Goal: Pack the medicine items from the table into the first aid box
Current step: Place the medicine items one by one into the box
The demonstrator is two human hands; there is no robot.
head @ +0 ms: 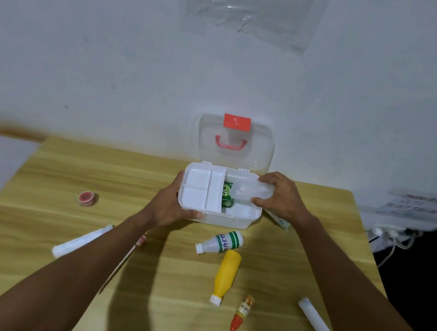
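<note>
box gripped at left end by left hand | clear packet pinched in right hand, long axis across box, just above right compartment | white bottle lying on table, nearest

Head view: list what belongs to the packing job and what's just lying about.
Job: first aid box, left hand gripping it, right hand holding clear packet, green pack, striped white bottle, yellow bottle, red-capped bottle, red tape roll, left white roll, right white roll.
Lying about: wall plastic sheet, power strip.
</note>
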